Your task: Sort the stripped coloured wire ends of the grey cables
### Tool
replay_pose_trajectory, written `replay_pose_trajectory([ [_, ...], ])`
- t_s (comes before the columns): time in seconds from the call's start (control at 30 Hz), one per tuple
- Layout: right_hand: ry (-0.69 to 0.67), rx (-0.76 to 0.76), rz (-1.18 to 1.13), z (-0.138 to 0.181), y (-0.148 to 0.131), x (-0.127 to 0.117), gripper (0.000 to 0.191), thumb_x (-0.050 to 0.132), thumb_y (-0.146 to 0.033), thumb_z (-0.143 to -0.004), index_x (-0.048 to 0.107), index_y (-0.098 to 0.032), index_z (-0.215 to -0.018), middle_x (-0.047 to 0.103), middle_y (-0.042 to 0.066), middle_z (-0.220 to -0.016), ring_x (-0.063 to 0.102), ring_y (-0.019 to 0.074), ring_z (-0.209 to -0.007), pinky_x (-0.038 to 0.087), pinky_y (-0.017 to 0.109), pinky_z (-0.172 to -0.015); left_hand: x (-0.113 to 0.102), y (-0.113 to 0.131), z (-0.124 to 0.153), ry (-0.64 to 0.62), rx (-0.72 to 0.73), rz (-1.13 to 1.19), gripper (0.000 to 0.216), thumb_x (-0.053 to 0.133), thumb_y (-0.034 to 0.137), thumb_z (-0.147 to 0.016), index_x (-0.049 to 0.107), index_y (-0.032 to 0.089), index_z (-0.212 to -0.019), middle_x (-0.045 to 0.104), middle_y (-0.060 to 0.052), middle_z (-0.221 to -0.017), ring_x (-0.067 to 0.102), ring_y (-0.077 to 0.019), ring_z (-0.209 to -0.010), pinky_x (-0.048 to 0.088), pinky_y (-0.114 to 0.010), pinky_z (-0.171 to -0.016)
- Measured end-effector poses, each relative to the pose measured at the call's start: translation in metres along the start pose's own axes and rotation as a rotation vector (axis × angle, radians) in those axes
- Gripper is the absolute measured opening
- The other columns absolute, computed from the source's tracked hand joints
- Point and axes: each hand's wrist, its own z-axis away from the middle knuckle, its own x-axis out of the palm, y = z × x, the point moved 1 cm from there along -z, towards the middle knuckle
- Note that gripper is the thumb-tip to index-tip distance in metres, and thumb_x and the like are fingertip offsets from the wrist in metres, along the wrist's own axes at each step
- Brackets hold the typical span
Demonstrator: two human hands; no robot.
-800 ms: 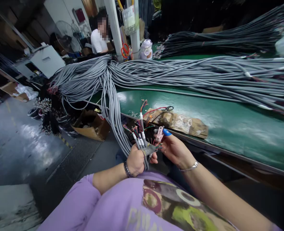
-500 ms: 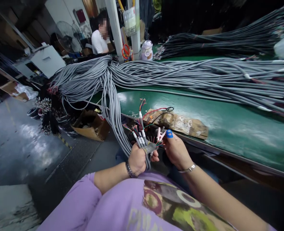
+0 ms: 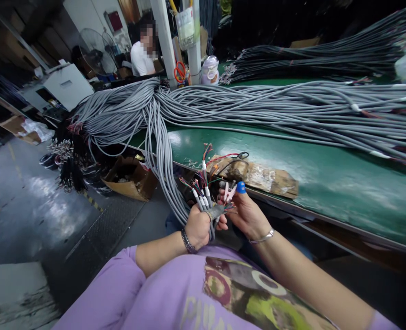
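My left hand (image 3: 199, 225) is closed around a bunch of grey cables (image 3: 165, 169) whose stripped ends fan out in coloured wires (image 3: 196, 184) above the fist. A grey cable end (image 3: 215, 211) lies across the bunch, its thin wires pointing right. My right hand (image 3: 248, 213), a blue cover (image 3: 240, 187) on the thumb, is close beside these wires. Its fingers are around a small pale pink clip (image 3: 229, 192). Whether they also touch a wire is hidden.
More grey cables (image 3: 258, 107) lie along the green table (image 3: 326, 178). Taped cardboard (image 3: 271, 179) sits at its near edge. An open carton (image 3: 130, 183) stands on the floor at left. Behind are a white post (image 3: 164, 41), black cables (image 3: 309, 59) and a seated person (image 3: 142, 59).
My right hand has moved slightly left and up, and its fingers have come in around the pink clip. My left hand keeps its hold on the cables, nearly still.
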Motion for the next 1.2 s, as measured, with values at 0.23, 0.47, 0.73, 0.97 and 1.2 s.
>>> replay_pose_trajectory([
  [0.23,-0.035,0.003,0.027,0.011,-0.006,-0.012,0.055,0.064,-0.076,-0.068,0.070,-0.023,-0.081,0.070,0.004,-0.080,0.060,0.0175,-0.066,0.050,0.031,-0.064,-0.007,-0.001,0.007,-0.032,0.028,-0.031,0.044,0.081,0.050,-0.057,0.058,0.013,-0.063,0.060,-0.001,-0.053,0.055,-0.0100,-0.041,0.041,-0.021,-0.042],
  [0.47,-0.110,0.083,0.362,0.034,-0.017,-0.012,0.042,0.082,-0.056,-0.063,0.068,-0.020,-0.080,0.067,0.001,-0.069,0.059,0.0154,-0.063,0.047,0.028,-0.062,-0.015,-0.010,0.008,-0.046,0.080,-0.107,0.044,0.079,0.051,-0.062,0.059,0.013,-0.062,0.060,-0.002,-0.053,0.055,-0.0100,-0.042,0.041,-0.021,-0.043],
  [0.73,-0.182,-0.064,0.680,0.039,-0.020,0.000,0.038,0.078,-0.054,-0.068,0.066,-0.018,-0.068,0.066,0.002,-0.061,0.055,0.0157,-0.055,0.045,0.029,-0.058,-0.020,-0.013,0.002,-0.261,-0.057,-0.348,0.042,0.080,0.047,-0.058,0.063,0.012,-0.070,0.063,-0.004,-0.054,0.060,-0.0141,-0.045,0.044,-0.023,-0.045],
  [0.97,-0.082,-0.008,0.520,0.035,-0.016,-0.017,0.041,0.081,-0.056,-0.063,0.072,-0.018,-0.071,0.067,0.002,-0.066,0.055,0.0142,-0.060,0.044,0.028,-0.060,-0.017,-0.006,0.004,-0.166,-0.055,-0.205,0.043,0.080,0.049,-0.055,0.061,0.012,-0.064,0.062,-0.004,-0.052,0.058,-0.0128,-0.043,0.042,-0.022,-0.043],
  [1.2,-0.070,-0.029,0.431,0.041,-0.010,-0.012,0.034,0.082,-0.048,-0.067,0.071,-0.018,-0.080,0.067,0.002,-0.069,0.057,0.0140,-0.061,0.045,0.028,-0.059,-0.013,-0.007,0.002,-0.121,-0.041,-0.199,0.047,0.081,0.054,-0.054,0.060,0.012,-0.061,0.060,-0.004,-0.050,0.057,-0.0131,-0.043,0.041,-0.023,-0.045],
])
